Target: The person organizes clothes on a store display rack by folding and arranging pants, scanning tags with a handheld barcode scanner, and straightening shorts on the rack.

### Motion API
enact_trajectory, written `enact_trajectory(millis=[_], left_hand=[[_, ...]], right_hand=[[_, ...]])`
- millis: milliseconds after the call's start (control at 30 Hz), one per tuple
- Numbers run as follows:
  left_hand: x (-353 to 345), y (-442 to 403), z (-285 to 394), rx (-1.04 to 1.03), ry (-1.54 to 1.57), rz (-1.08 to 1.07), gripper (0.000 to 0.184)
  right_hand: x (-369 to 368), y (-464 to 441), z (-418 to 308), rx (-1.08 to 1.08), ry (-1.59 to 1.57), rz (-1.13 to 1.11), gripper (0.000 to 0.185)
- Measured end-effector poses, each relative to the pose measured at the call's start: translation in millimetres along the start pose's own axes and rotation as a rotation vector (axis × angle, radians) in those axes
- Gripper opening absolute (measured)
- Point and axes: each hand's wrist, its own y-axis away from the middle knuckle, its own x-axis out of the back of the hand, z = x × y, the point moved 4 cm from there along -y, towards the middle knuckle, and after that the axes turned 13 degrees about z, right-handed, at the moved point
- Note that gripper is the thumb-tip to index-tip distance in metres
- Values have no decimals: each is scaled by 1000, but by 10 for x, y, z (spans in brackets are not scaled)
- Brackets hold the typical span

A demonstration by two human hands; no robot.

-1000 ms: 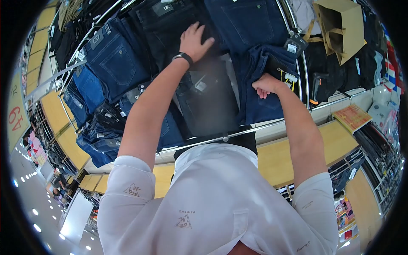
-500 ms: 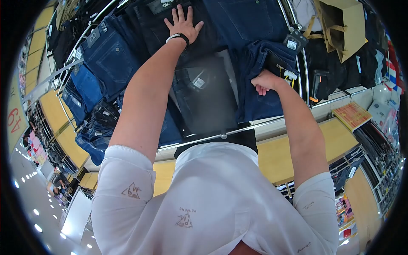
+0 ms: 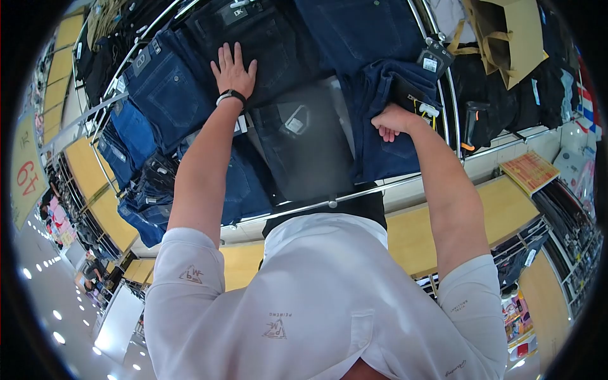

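Observation:
Fingers spread, my left hand (image 3: 235, 77) rests on the left part of the folded black jeans (image 3: 272, 50) at the top of the rack. My right hand (image 3: 391, 120) is closed on the folded dark blue jeans (image 3: 386, 158) at the right, near a black tag (image 3: 436, 60). Between my hands, lower down, lie dark grey jeans (image 3: 304, 145) with a white label. Blue jeans with a round tag (image 3: 168, 85) lie left of my left hand. Another dark blue pair (image 3: 364, 28) is at the top, above my right hand.
A metal rail (image 3: 332, 204) runs along the rack's near edge. A brown paper bag (image 3: 522, 41) stands at the upper right. Black clothes (image 3: 487, 85) lie below it. A price sign (image 3: 26, 171) is at the far left, and an orange sign (image 3: 529, 171) at the right.
My left hand has moved left and down across the black jeans from their upper middle, with its fingers still spread. My right hand has stayed on the dark blue jeans.

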Motion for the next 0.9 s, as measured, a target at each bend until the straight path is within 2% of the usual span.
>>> enact_trajectory(millis=[200, 467, 533, 600, 733, 900], left_hand=[[0, -211, 31, 121, -25, -26, 76], [108, -639, -304, -92, -60, 7, 71], [156, -719, -360, -78, -73, 47, 68], [222, -801, -418, 25, -78, 59, 64], [279, -765, -538, 28, 112, 61, 63], [56, -833, -507, -39, 135, 103, 66]], right_hand=[[11, -4, -21, -3, -14, 8, 23], [-18, 1, -29, -6, -36, 15, 22], [14, 38, -48, -13, -57, 41, 20], [30, 55, -79, -6, -59, 44, 19], [10, 26, -28, -17, -57, 28, 20], [21, 19, -31, -34, -52, 28, 22]])
